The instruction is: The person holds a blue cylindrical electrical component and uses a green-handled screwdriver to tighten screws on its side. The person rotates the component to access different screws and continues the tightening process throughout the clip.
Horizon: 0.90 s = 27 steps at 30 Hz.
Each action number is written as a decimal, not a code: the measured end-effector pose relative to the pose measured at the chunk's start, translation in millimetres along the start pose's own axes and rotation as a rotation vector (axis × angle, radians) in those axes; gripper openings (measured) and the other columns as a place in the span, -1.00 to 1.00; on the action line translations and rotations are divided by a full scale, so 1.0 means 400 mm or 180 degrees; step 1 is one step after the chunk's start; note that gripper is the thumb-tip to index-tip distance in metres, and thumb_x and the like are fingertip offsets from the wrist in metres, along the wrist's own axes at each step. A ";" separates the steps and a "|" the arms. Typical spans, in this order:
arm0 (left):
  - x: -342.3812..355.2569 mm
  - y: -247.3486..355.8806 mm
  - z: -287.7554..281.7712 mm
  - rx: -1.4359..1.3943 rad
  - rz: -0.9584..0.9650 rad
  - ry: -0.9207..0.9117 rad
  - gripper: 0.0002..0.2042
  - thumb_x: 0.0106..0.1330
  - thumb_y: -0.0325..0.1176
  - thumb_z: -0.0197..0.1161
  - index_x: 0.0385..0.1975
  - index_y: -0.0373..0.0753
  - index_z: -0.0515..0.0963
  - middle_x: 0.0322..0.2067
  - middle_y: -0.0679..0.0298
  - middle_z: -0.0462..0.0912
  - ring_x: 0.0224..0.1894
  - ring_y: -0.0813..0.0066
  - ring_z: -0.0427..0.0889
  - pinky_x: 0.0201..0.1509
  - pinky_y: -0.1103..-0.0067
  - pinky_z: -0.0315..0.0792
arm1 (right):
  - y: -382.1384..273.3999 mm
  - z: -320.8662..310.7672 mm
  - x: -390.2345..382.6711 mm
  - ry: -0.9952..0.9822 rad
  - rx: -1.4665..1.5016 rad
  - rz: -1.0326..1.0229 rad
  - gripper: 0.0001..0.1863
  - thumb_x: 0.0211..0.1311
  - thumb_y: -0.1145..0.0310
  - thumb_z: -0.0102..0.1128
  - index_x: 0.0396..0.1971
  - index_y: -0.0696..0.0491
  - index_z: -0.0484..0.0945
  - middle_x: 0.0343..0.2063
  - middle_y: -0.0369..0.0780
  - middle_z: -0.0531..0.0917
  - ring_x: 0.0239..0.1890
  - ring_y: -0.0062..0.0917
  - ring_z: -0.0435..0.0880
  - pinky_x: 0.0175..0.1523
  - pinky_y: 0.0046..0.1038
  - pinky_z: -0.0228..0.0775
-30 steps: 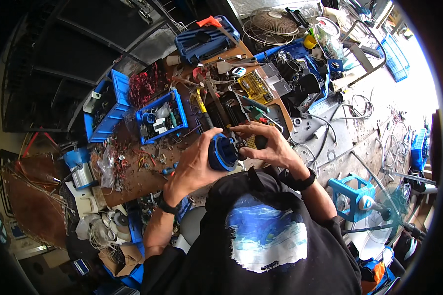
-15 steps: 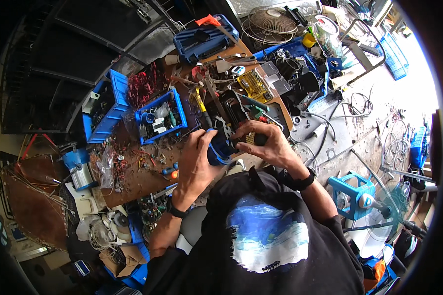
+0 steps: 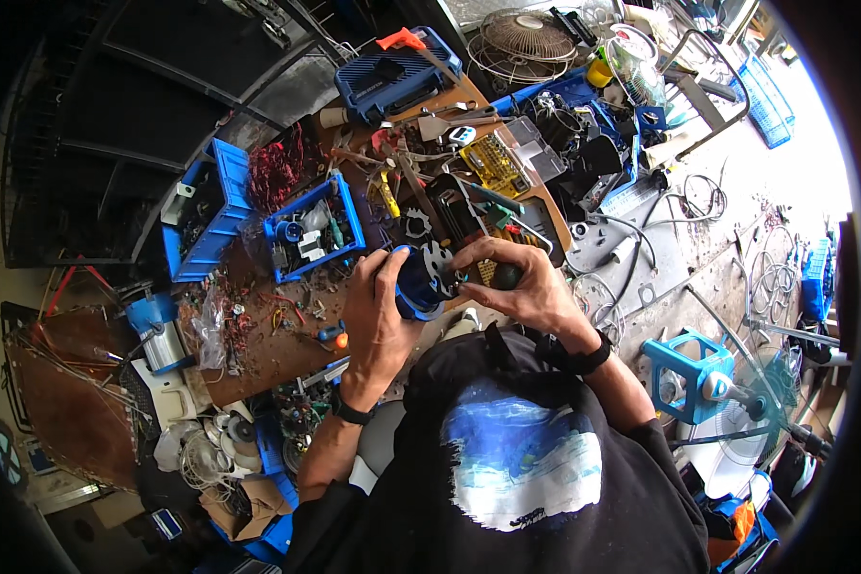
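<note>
Held in front of my chest is a blue cylindrical housing [image 3: 413, 293], with my left hand [image 3: 378, 316] wrapped round its left side. At the housing's mouth sits a silvery metal part [image 3: 438, 264] with a cut-out, toothed outline. The thumb and fingers of my right hand [image 3: 536, 292] close on this part's right edge; the fingertips partly cover it. Just beyond, a dark toothed metal ring [image 3: 418, 225] lies on the bench near a yellow-handled tool [image 3: 387, 195].
A blue bin of parts [image 3: 352, 215] and a larger blue bin [image 3: 225, 230] stand to the left. Further back are a yellow bit set [image 3: 496, 165] and a blue tool case [image 3: 392, 81]. A blue stool [image 3: 694, 373] and loose cables [image 3: 703, 196] are on the right.
The housing has tilted in my hands, so the silvery part at its mouth shows more plainly. Both hands stay in nearly the same place.
</note>
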<state>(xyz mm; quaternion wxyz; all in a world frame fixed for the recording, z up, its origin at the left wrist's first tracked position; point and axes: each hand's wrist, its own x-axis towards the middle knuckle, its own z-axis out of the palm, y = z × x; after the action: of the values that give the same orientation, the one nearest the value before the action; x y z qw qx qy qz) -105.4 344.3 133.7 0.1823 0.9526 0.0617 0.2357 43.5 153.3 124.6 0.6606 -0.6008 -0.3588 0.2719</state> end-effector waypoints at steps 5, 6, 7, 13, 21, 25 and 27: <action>-0.006 0.008 0.022 -0.0417 -0.0132 0.0025 0.02 -0.07 -0.44 0.77 0.47 -0.21 0.30 0.19 0.00 0.52 0.24 -0.02 0.58 0.32 0.19 0.52 | -0.005 -0.001 0.012 -0.0059 -0.0293 -0.0389 -0.74 0.34 0.43 0.51 -0.01 0.12 0.77 -0.10 -0.20 0.79 -0.05 -0.52 0.75 0.12 -0.41 0.59; -0.006 0.010 0.024 -0.0552 -0.0180 0.0012 0.05 -0.08 -0.44 0.78 0.49 -0.22 0.27 0.20 0.01 0.51 0.26 0.01 0.57 0.34 0.20 0.51 | -0.005 -0.002 0.015 -0.0065 -0.0344 -0.0467 -0.74 0.34 0.43 0.51 -0.02 0.12 0.77 -0.11 -0.20 0.79 -0.06 -0.50 0.76 0.11 -0.41 0.59; -0.005 0.011 0.021 -0.0838 -0.0362 -0.0185 0.05 -0.04 -0.42 0.77 0.50 -0.22 0.24 0.20 0.01 0.50 0.25 0.03 0.58 0.34 0.21 0.52 | -0.005 -0.004 0.017 -0.0065 -0.0396 -0.0548 -0.75 0.35 0.43 0.50 -0.02 0.13 0.76 -0.12 -0.19 0.78 -0.07 -0.49 0.76 0.11 -0.41 0.60; -0.007 -0.016 0.011 -0.2286 -0.0879 -0.1116 0.06 0.09 -0.39 0.73 0.56 -0.22 0.11 0.27 0.04 0.49 0.31 0.21 0.58 0.38 0.28 0.52 | -0.003 -0.032 0.035 -0.0065 0.0147 0.0159 -0.75 0.40 0.35 0.49 -0.05 0.16 0.75 -0.19 -0.27 0.78 -0.13 -0.66 0.70 0.02 -0.47 0.59; -0.031 -0.001 0.044 -0.2351 -0.1119 -0.0405 -0.10 0.15 -0.20 0.71 0.44 -0.28 0.32 0.24 0.05 0.54 0.26 0.23 0.63 0.35 0.32 0.56 | 0.080 -0.080 0.049 0.0605 0.1550 0.1448 -0.70 0.52 0.26 0.38 0.10 0.11 0.70 -0.39 -0.40 0.69 -0.49 -0.79 0.64 -0.55 -0.71 0.22; 0.001 0.037 0.053 -0.1103 -0.0643 0.0142 -0.13 0.07 0.05 0.71 0.31 -0.29 0.45 0.09 0.04 0.63 0.06 0.13 0.70 0.14 0.25 0.62 | 0.144 -0.065 0.055 0.0587 0.2242 0.1782 -0.73 0.58 0.34 0.25 0.13 0.09 0.70 -0.28 -0.41 0.73 -0.40 -0.83 0.62 -0.53 -0.75 0.22; 0.020 0.044 0.052 -0.0677 -0.0417 0.0157 -0.13 0.04 0.08 0.73 0.27 -0.28 0.49 0.04 0.06 0.66 0.01 0.11 0.71 0.10 0.26 0.62 | 0.190 -0.073 0.049 0.0467 0.2292 0.1804 -0.73 0.60 0.33 0.21 0.14 0.10 0.69 -0.28 -0.41 0.73 -0.42 -0.82 0.59 -0.51 -0.75 0.22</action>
<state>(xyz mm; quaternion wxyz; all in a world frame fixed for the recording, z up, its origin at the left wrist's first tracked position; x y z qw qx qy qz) -87.9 323.1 126.7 0.2957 0.9157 0.1030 0.2518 84.1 161.4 51.9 0.7504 -0.4252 -0.0156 0.5058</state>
